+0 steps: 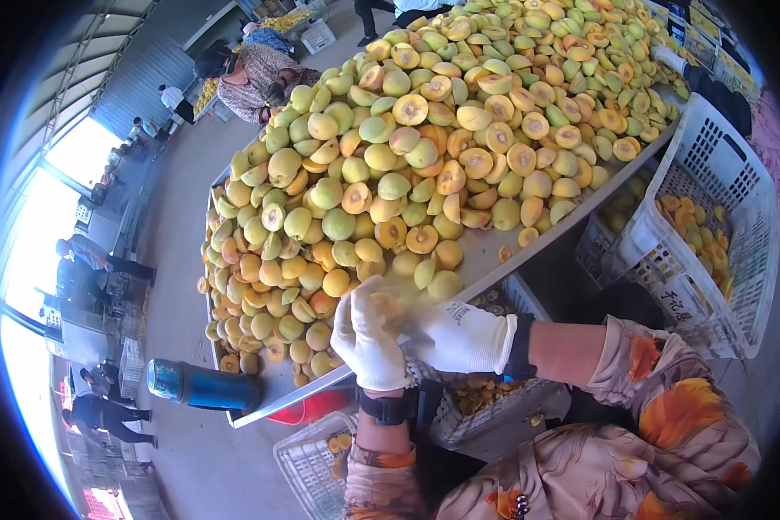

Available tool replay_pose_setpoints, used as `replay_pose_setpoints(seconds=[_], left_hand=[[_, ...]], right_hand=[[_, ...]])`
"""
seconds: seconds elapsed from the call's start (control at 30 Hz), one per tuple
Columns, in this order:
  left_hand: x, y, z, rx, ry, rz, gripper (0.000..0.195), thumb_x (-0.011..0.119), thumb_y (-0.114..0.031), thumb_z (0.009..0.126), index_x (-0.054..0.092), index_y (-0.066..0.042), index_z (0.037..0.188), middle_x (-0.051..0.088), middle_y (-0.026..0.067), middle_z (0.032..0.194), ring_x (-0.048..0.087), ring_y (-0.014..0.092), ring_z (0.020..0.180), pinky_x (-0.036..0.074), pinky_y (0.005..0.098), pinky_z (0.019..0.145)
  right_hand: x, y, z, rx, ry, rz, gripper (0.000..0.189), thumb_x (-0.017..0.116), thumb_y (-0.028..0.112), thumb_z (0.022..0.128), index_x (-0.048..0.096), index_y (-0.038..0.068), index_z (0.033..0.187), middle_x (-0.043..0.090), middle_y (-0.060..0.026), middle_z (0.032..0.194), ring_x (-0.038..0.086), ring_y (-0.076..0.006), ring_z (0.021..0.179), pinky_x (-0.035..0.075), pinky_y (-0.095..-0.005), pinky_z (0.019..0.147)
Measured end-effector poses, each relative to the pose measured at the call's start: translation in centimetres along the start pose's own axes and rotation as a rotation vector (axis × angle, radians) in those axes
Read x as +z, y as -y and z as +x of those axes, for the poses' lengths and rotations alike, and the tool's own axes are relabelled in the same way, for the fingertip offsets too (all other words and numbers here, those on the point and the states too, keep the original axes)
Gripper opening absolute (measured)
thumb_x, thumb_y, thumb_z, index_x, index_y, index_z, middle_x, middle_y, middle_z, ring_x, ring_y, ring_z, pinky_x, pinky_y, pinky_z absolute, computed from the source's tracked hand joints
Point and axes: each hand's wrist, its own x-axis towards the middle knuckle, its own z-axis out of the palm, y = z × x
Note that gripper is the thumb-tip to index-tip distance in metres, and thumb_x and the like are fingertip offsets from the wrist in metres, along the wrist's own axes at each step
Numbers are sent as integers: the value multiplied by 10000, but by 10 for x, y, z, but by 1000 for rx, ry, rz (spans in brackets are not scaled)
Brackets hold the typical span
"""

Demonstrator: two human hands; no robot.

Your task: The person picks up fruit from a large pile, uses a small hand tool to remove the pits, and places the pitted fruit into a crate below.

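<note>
In front of me my left hand, in a white work glove, grips a yellow-orange stone fruit close to the table's edge. My right hand, gloved alike, meets it from the right. Its fingers are blurred by motion against the fruit, so their exact hold is unclear. Both wrists wear black bands. Just beyond the hands, a large heap of whole and halved stone fruit, like apricots or yellow peaches, covers much of a metal-edged table. Some cut faces show the stone or its hollow.
A blue metal flask lies at the table's near left corner. White plastic crates with fruit pieces stand to the right, and another crate is below left. Beneath my hands, a crate holds scraps. A person works across the table.
</note>
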Motion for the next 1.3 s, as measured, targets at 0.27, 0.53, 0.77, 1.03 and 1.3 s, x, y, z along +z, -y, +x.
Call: replay_pose_setpoints(seconds=[0.27,0.53,0.77,1.03,1.3], left_hand=[[0,-6,4,-45,39,54,450,593,-385,1006,695,52,1041,717,138,855,670,164,739,539,274,648],[20,1,-4,-18,-27,-76,404,533,-324,1039,693,46,1029,658,65,787,547,109,658,435,243,605],[12,5,2,-70,44,-4,422,519,-351,1035,689,36,1039,710,142,868,649,171,755,537,288,693],[28,-11,-3,-246,30,-143,442,516,-352,1035,679,58,1031,711,155,869,650,178,736,541,287,675],[40,-11,-9,107,82,175,497,508,-413,1032,675,55,1037,691,127,800,648,174,755,528,293,692]], right_hand=[[-17,7,5,-96,93,360,230,612,54,865,574,-20,1078,653,-180,953,632,-342,848,507,-422,761],[-9,-13,3,15,189,292,435,676,167,845,560,-7,1227,706,-226,922,707,-382,877,555,-438,766],[-20,-16,-1,19,253,161,383,688,193,845,598,-19,1152,701,-213,891,709,-347,833,550,-406,736],[-48,-7,-1,136,399,433,311,676,161,841,654,-6,1102,714,-179,873,712,-286,851,543,-381,757],[-52,-7,-6,26,322,579,257,672,152,850,674,-2,1055,692,-108,809,655,-209,679,540,-334,654]])
